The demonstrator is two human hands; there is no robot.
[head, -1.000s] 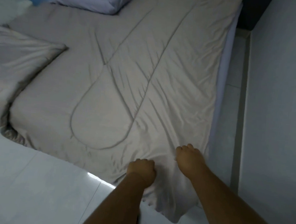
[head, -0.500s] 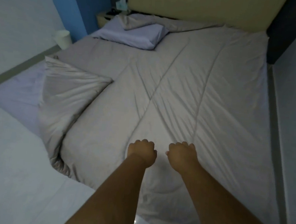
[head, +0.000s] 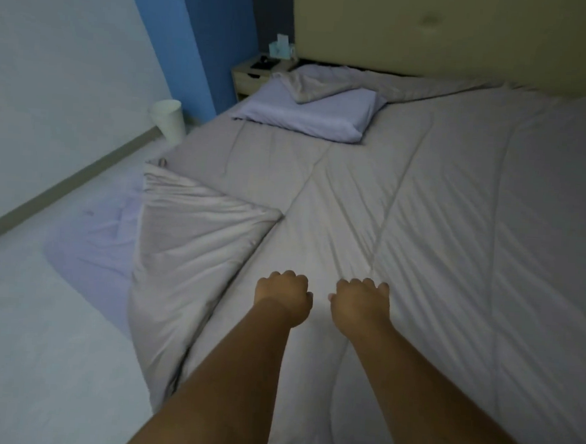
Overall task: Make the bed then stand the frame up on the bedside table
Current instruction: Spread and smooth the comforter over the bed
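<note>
A grey comforter (head: 439, 213) covers the bed, and its near left corner (head: 194, 236) is folded back on itself. My left hand (head: 282, 295) and my right hand (head: 360, 303) are curled side by side over the comforter's near part. They appear to grip the fabric, since creases run to them, but the fingertips are hidden. A lilac pillow (head: 312, 115) lies at the head, partly under the comforter's edge. On the bedside table (head: 250, 78) at the far left, a dark flat object (head: 263, 64), possibly the frame, lies down.
A teal tissue box (head: 280, 46) stands on the bedside table. A white bin (head: 167, 119) stands on the floor by the blue wall. A lilac sheet (head: 91, 243) shows left of the folded corner. A beige headboard (head: 433, 31) backs the bed, and pale floor lies on the left.
My view has lifted from the bed's foot corner to the whole bed. Both hands moved from the comforter's corner toward its middle and closer together, still curled.
</note>
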